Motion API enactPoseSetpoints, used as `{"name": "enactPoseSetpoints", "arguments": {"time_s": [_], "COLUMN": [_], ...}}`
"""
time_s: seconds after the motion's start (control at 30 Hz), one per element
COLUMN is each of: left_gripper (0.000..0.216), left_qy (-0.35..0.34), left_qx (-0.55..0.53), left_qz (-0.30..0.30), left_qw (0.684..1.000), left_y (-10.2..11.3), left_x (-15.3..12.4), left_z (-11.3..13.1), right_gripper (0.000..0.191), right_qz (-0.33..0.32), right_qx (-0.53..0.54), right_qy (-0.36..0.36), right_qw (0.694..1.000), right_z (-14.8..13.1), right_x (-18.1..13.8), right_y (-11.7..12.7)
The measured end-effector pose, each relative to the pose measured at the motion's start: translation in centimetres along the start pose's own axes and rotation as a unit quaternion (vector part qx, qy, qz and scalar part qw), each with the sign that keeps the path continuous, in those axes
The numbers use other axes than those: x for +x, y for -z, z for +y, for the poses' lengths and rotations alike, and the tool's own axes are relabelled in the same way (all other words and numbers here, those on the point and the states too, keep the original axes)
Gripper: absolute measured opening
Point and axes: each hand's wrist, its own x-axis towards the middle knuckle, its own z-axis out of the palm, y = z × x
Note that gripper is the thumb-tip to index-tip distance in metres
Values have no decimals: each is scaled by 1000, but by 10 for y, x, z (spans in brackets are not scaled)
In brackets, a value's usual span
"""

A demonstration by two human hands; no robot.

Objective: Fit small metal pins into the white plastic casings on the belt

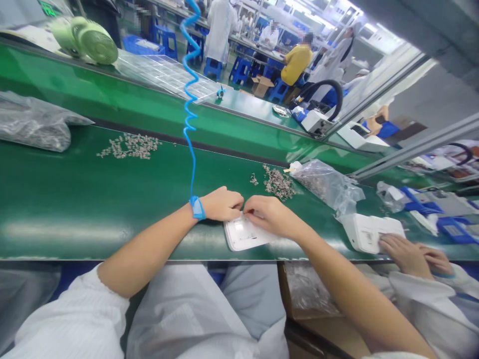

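A flat white plastic casing (239,240) with rounded corners lies near the front edge of the green work surface. At its far edge my left hand (223,204) has its fingers curled, with a blue wrist strap (197,208) around the wrist. My right hand (270,215) reaches over the casing's right part, thumb and fingers pinched together close to my left fingertips. Whatever either hand pinches is too small or hidden to make out. Beyond my right hand lies a pile of small metallic parts (277,182).
A coiled blue cord (190,89) rises from the wrist strap. Another pile of small parts (134,146) lies to the left, near a clear bag (33,124). To the right are a bag of parts (325,184) and a co-worker's hands (407,255) at a white casing (368,233).
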Motion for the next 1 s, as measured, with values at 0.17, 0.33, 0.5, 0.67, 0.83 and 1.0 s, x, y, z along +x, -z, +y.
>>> {"name": "enactPoseSetpoints", "arguments": {"time_s": [0.17, 0.33, 0.5, 0.67, 0.83, 1.0], "left_gripper": [16, 18, 17, 15, 14, 21], "left_qy": [-29, -30, -31, -29, -25, -32], "left_qx": [-9, -22, -11, 9, 23, 23], "left_qz": [-24, -15, -7, -6, -3, 4], "left_qw": [999, 999, 999, 1000, 999, 999], "left_y": [3, 1, -1, -2, -3, -5], "left_x": [-3, -2, -1, 0, -1, -1], "left_z": [-7, -10, -11, -7, -4, -4], "right_gripper": [14, 12, 11, 10, 13, 10], "right_qz": [36, 24, 7, 6, 61, 175], "right_qx": [-22, -31, -19, 42, 42, 32], "right_qy": [49, 20, -25, -63, -58, -22], "right_qw": [998, 999, 999, 997, 996, 984], "right_z": [2, -3, -7, 3, 7, 3], "right_x": [-4, 1, 2, 7, -6, -32], "right_y": [-17, -19, -18, -21, -25, -33]}}
